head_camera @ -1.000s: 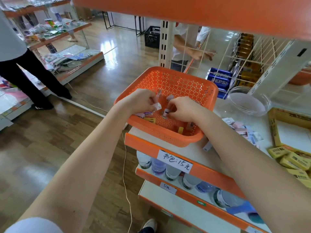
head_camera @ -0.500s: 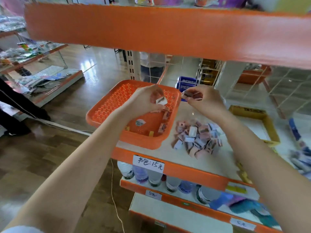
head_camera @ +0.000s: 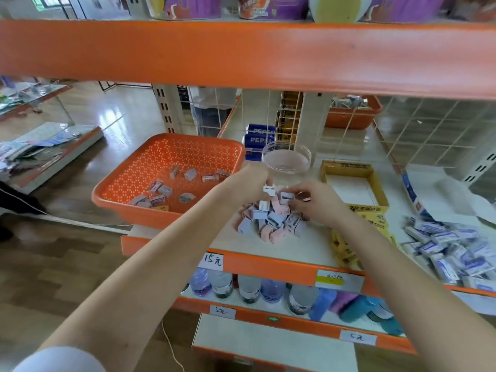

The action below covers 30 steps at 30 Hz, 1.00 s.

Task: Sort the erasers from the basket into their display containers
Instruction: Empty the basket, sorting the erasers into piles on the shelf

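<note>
Our left hand (head_camera: 251, 181) pinches a white eraser (head_camera: 269, 189), our right hand (head_camera: 315, 201) a second eraser (head_camera: 287, 196), above the pile (head_camera: 268, 224). The basket (head_camera: 147, 218) sits at the pile's nine o'clock.

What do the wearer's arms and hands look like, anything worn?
Both forearms are bare. The left hand and right hand are ungloved; no watch, ring or band shows. Only clothing in view: a white fabric short sleeve on the left upper arm. Right sleeve is out of frame.
</note>
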{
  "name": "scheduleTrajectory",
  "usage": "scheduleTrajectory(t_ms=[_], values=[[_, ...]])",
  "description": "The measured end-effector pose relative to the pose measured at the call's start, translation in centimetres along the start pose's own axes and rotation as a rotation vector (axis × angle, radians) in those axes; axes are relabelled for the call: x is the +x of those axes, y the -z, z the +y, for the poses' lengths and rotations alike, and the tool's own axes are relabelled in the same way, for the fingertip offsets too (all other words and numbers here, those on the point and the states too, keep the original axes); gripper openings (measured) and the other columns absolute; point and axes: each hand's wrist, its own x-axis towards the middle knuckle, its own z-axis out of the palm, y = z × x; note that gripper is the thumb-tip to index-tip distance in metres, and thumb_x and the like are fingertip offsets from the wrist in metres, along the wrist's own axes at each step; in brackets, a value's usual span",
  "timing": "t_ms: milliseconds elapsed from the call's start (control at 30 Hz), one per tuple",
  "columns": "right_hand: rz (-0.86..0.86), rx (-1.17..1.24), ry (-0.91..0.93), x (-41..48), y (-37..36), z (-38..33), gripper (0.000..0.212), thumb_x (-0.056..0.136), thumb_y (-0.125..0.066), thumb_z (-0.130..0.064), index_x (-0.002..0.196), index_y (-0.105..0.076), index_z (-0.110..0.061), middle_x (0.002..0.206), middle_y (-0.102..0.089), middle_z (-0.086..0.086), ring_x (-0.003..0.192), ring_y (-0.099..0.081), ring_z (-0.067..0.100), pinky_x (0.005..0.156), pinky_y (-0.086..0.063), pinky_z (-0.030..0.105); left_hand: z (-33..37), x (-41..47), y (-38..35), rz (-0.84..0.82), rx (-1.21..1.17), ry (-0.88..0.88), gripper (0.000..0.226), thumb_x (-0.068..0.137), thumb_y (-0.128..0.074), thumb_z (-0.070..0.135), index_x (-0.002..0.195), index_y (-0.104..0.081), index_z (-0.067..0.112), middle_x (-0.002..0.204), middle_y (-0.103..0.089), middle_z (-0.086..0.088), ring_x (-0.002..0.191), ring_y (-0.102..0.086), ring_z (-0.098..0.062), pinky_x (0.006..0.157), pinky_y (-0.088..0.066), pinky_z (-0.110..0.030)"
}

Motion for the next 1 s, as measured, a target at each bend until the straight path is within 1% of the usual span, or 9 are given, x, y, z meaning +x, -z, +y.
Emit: scheduleTrajectory(t_ms=[67, 167, 333, 433, 567, 667, 733, 800, 1000], values=[[-0.017, -0.001, -0.014, -0.1, 0.3, 0.3, 0.033, 0.088, -0.062, -0.015, 0.118, -0.064, -0.03, 0.099, -0.064, -0.006, 0.091, -0.061, 0.012, 0.066, -0.044, 0.012, 0.2, -0.2, -0.1, -0.024, 0.003, 0.02, 0.035, 0.084, -0.069, 0.019, 0.116, -0.063, 0.008, 0.116, -0.061, -0.007, 0.094, -0.06, -0.02, 0.087, -0.052, -0.033], [-0.067, -0.026, -0.036, -0.3, 0.7, 0.8, 0.035, 0.088, -0.064, -0.019, 0.12, -0.063, -0.03, 0.11, -0.063, -0.005, 0.096, -0.059, 0.011, 0.081, -0.05, 0.025, 1.0, -0.9, -0.5, -0.022, 0.018, 0.086, 0.035, 0.091, -0.06, 0.02, 0.123, -0.058, 0.006, 0.118, -0.061, -0.01, 0.101, -0.06, -0.024, 0.09, -0.049, -0.033], [-0.097, -0.089, 0.004, -0.8, 0.7, 1.6, 0.046, 0.086, -0.065, -0.027, 0.13, -0.055, -0.026, 0.13, -0.056, -0.001, 0.112, -0.053, 0.015, 0.092, -0.041, 0.024, 2.5, -3.3, -3.3, 0.172, -0.214, 0.184, 0.055, 0.094, -0.052, 0.012, 0.145, -0.033, 0.01, 0.134, -0.05, -0.015, 0.12, -0.049, -0.028, 0.097, -0.038, -0.031], [-0.115, -0.087, 0.038, -0.8, 0.2, 1.9, 0.061, 0.084, -0.067, -0.028, 0.14, -0.042, -0.024, 0.138, -0.047, 0.0, 0.123, -0.045, 0.016, 0.096, -0.033, 0.023, 2.5, -4.6, -4.7, 0.285, -0.394, 0.21, 0.058, 0.095, -0.053, 0.015, 0.148, -0.028, 0.017, 0.14, -0.045, -0.008, 0.116, -0.049, -0.021, 0.089, -0.034, -0.021], [-0.195, -0.036, 0.049, -0.8, -0.5, 1.8, 0.071, 0.083, -0.068, -0.032, 0.145, -0.032, -0.029, 0.146, -0.033, -0.004, 0.129, -0.04, 0.015, 0.103, -0.032, 0.024, 2.0, -5.8, -5.5, 0.197, -0.62, 0.174, 0.061, 0.098, -0.048, 0.033, 0.151, -0.017, 0.027, 0.154, -0.025, 0.003, 0.132, -0.033, -0.008, 0.103, -0.024, -0.019], [-0.174, -0.055, 0.118, -0.8, -0.9, 1.3, 0.065, 0.085, -0.067, -0.029, 0.142, -0.037, -0.028, 0.147, -0.035, -0.004, 0.13, -0.038, 0.014, 0.101, -0.027, 0.018, 1.4, -5.9, -5.9, 0.197, -0.621, 0.153, 0.058, 0.095, -0.054, 0.031, 0.147, -0.028, 0.027, 0.148, -0.036, 0.0, 0.131, -0.039, -0.018, 0.108, -0.033, -0.03], [-0.167, -0.08, 0.143, -0.8, -1.3, 1.2, 0.058, 0.085, -0.066, -0.027, 0.139, -0.044, -0.026, 0.145, -0.039, -0.002, 0.129, -0.039, 0.015, 0.099, -0.028, 0.018, 1.2, -5.9, -6.1, 0.214, -0.647, 0.165, 0.051, 0.094, -0.057, 0.025, 0.141, -0.038, 0.023, 0.137, -0.046, -0.003, 0.115, -0.051, -0.022, 0.095, -0.041, -0.025], [-0.166, -0.11, 0.148, -0.7, -1.5, 1.3, 0.05, 0.085, -0.066, -0.03, 0.133, -0.05, -0.027, 0.143, -0.041, -0.002, 0.127, -0.041, 0.015, 0.099, -0.03, 0.021, 1.1, -6.2, -6.0, 0.209, -0.645, 0.166, 0.047, 0.094, -0.057, 0.022, 0.138, -0.041, 0.023, 0.135, -0.045, -0.001, 0.108, -0.051, -0.014, 0.085, -0.037, -0.016], [-0.202, -0.138, 0.17, -0.9, -1.1, 1.5, 0.05, 0.082, -0.07, -0.031, 0.13, -0.054, -0.029, 0.144, -0.039, -0.004, 0.128, -0.041, 0.014, 0.096, -0.029, 0.018, 0.6, -7.0, -6.2, 0.186, -0.582, 0.133, 0.053, 0.094, -0.058, 0.026, 0.142, -0.037, 0.026, 0.146, -0.039, 0.002, 0.133, -0.036, -0.013, 0.104, -0.026, -0.02]])
